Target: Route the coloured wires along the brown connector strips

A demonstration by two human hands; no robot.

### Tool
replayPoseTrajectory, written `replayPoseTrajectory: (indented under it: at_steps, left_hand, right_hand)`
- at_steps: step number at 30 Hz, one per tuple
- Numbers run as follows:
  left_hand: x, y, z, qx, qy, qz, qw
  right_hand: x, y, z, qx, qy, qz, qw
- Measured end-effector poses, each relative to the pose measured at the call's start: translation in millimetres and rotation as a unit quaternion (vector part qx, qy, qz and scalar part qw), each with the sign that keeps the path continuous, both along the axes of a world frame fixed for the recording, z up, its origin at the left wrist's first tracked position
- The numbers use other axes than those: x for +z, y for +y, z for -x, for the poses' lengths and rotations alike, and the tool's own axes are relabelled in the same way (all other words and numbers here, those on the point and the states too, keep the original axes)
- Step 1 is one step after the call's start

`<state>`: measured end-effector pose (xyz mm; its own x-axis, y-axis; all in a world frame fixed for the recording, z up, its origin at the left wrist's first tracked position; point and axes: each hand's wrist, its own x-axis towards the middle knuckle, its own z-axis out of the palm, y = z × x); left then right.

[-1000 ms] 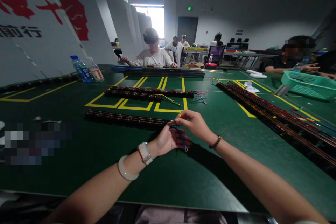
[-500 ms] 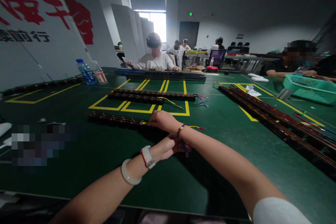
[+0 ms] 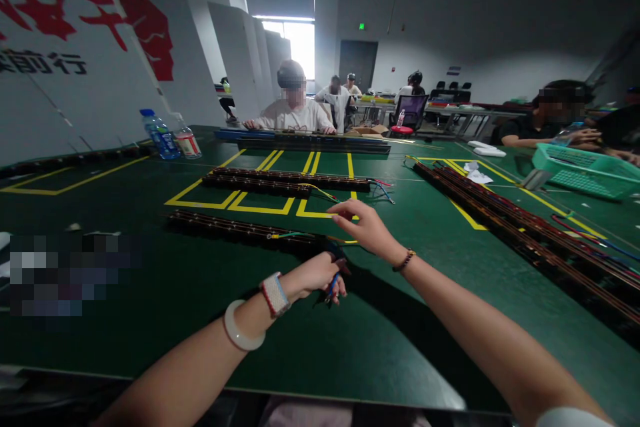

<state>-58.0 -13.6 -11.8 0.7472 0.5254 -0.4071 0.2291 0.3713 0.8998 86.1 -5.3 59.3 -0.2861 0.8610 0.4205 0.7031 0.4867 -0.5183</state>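
Note:
My left hand (image 3: 318, 276) rests on the green table (image 3: 200, 307), closed on a bundle of thin wires (image 3: 331, 288), one of them blue. A white watch and a pale bangle ring that wrist. My right hand (image 3: 364, 227) hovers just above the right end of the nearest long dark strip (image 3: 225, 227), fingers stretched toward the left with nothing seen in them. A yellow-green wire (image 3: 289, 235) lies along that strip's right end. A beaded bracelet sits on my right wrist.
Two more dark strips (image 3: 280, 180) lie inside yellow floor-tape boxes farther back. A bundle of long strips (image 3: 525, 227) runs along the right. Two bottles (image 3: 170, 135) stand far left, a green basket (image 3: 585, 170) far right. People sit across the table and at the right.
My right hand reached left over the strip, laid a yellow-green wire there, then drew back right. My left hand kept the wire bundle and shifted slightly.

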Motion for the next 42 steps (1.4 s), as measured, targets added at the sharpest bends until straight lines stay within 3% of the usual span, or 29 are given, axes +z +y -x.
replayPoseTrajectory:
  at_steps: [3,6,8,11,14,17,23,28,34,36,42]
  left_hand:
    - [5.3,2,3,-0.038,0.073,-0.098,0.992]
    - [8.1,2,5,-0.026,0.151,-0.190,0.970]
    - [7.1,1,8,0.020,0.136,-0.276,0.951]
    - [3.5,4,15,0.083,0.031,-0.363,0.928]
    - [1.6,7,19,0.079,-0.003,-0.369,0.926]
    - [5.3,7,19,0.063,0.044,-0.383,0.920]
    - [24.3,0,15,0.026,0.191,-0.505,0.841]
    - [25.1,-3,15,0.135,0.268,-0.539,0.787]
    - [24.4,-16,13,0.246,0.231,-0.486,0.806]
    - [26.1,-18,12,0.229,0.269,-0.503,0.788]
    - [23.5,-13,11,0.116,0.452,-0.556,0.687]
  right_hand:
    - [-6.2,-23,-34,-0.048,0.001,-0.009,0.999]
    - [-19.5,-42,-61,-0.076,-0.018,0.004,0.997]
    - [-28.6,-50,-72,-0.087,-0.035,0.012,0.996]
    - [-40.0,-53,-82,-0.087,-0.076,0.008,0.993]
    - [-48.3,-50,-85,-0.076,-0.139,-0.006,0.987]
    - [-54.4,-47,-86,-0.062,-0.182,-0.005,0.981]
    - [-57.8,-48,-84,-0.072,-0.185,-0.016,0.980]
    - [-59.0,-49,-82,-0.111,-0.185,-0.032,0.976]
    - [-62.9,-48,-82,-0.089,-0.188,-0.031,0.978]
    - [-63.2,-48,-82,-0.088,-0.189,-0.029,0.978]
    - [-67.8,-45,-85,-0.084,-0.184,-0.055,0.978]
